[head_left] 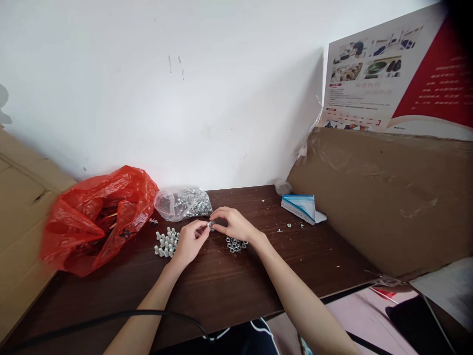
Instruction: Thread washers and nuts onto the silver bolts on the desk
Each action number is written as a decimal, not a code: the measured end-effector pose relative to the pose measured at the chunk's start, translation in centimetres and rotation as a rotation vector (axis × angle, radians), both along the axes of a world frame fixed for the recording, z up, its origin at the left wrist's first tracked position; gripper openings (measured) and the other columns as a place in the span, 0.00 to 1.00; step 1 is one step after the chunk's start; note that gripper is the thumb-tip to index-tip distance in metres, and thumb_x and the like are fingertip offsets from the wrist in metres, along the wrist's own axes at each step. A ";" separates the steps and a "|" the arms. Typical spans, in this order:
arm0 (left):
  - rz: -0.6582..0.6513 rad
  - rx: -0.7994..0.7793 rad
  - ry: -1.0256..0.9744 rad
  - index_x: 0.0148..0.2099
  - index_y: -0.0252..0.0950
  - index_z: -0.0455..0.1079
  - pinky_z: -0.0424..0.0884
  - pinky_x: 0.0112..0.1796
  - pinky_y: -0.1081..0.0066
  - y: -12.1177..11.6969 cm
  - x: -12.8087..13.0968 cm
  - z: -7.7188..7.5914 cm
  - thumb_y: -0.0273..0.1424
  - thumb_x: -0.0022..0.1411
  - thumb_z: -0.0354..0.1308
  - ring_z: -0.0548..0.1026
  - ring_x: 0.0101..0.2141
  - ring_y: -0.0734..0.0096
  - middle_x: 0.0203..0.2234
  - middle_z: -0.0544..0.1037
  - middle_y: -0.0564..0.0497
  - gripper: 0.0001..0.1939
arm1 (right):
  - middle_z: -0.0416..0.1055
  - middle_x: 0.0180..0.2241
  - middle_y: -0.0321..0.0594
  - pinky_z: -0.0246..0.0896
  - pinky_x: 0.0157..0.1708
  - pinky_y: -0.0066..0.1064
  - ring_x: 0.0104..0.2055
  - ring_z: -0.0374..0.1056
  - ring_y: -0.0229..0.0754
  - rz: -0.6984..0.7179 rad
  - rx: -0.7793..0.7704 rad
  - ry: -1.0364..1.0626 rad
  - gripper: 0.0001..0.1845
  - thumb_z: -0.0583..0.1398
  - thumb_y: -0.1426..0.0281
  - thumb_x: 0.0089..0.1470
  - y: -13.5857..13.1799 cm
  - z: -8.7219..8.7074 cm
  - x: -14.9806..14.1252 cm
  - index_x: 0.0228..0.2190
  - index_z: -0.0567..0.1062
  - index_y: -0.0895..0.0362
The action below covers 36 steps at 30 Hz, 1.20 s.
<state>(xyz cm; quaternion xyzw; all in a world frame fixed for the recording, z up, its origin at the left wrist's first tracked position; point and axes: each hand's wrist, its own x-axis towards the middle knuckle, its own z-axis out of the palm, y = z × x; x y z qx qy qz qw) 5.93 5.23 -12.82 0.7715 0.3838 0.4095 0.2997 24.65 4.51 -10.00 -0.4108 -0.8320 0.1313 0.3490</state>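
A small metal piece (210,225) sat between the fingertips of both hands, above the middle of the tabletop. It looked pale and silvery, whitish on its left end and darker, rather ring-like, toward the right; the fingers hid most of it, so whether it was one part or a bolt and nut together could not be told. The left hand (190,240) pinched its left end between thumb and forefinger. The right hand (236,226) reached in from the other side, its thumb and forefinger curved nearly closed on the piece.

Just beside the left hand stood a cluster of bolts (166,242), dull whitish-grey, most with their shanks upward. Beneath the right hand lay a group of nuts (235,244), shinier, with dark round holes. Behind the left hand, a clear bag (183,203) bulged with small silvery hardware, and to its left a crumpled red plastic bag (74,241) gaped open.

The dark brown tabletop (221,296) carried a white-and-blue packet (298,207) farther right, near a brown cardboard panel (377,197). A black cable (148,312) crossed over the left forearm, and a white wall (203,108) rose behind everything.
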 end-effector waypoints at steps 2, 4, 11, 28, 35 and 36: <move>0.013 -0.005 -0.024 0.38 0.33 0.74 0.70 0.29 0.74 0.0 0.0 0.0 0.34 0.60 0.54 0.74 0.30 0.70 0.33 0.78 0.47 0.11 | 0.73 0.41 0.42 0.63 0.46 0.35 0.44 0.69 0.43 0.005 -0.008 -0.004 0.06 0.61 0.72 0.54 0.2 -0.3 0.2 0.36 0.76 0.56; 0.032 -0.017 -0.046 0.38 0.33 0.74 0.71 0.31 0.73 0.0 0.0 0.0 0.35 0.60 0.54 0.75 0.32 0.68 0.34 0.79 0.46 0.11 | 0.74 0.39 0.41 0.63 0.45 0.34 0.43 0.69 0.42 0.009 -0.018 -0.011 0.05 0.61 0.73 0.54 0.3 -0.6 0.3 0.35 0.76 0.57; 0.042 -0.067 -0.081 0.38 0.33 0.74 0.72 0.32 0.72 -0.1 -0.1 0.0 0.36 0.59 0.55 0.76 0.33 0.68 0.35 0.79 0.46 0.12 | 0.74 0.36 0.40 0.64 0.43 0.34 0.40 0.70 0.41 0.009 -0.017 0.000 0.03 0.61 0.75 0.53 0.2 -0.8 0.1 0.31 0.76 0.57; 0.030 -0.076 -0.074 0.38 0.33 0.74 0.72 0.31 0.72 0.0 0.0 0.0 0.37 0.59 0.55 0.75 0.31 0.69 0.34 0.79 0.47 0.13 | 0.73 0.43 0.41 0.63 0.48 0.36 0.48 0.68 0.43 0.026 0.004 -0.035 0.08 0.62 0.75 0.53 -0.1 -0.5 -0.1 0.37 0.77 0.55; 0.022 -0.103 -0.076 0.38 0.33 0.74 0.73 0.30 0.72 0.1 -0.1 -0.2 0.37 0.58 0.56 0.75 0.30 0.69 0.34 0.78 0.47 0.13 | 0.75 0.38 0.40 0.64 0.45 0.35 0.43 0.70 0.42 0.027 0.003 -0.004 0.04 0.62 0.76 0.53 0.0 -0.7 -0.2 0.32 0.76 0.56; 0.021 -0.104 -0.076 0.38 0.33 0.74 0.73 0.30 0.72 0.1 -0.1 -0.2 0.37 0.59 0.56 0.75 0.30 0.69 0.34 0.78 0.47 0.13 | 0.75 0.38 0.40 0.64 0.45 0.34 0.42 0.70 0.42 0.026 0.007 -0.002 0.04 0.62 0.76 0.53 0.1 -0.7 -0.2 0.31 0.76 0.56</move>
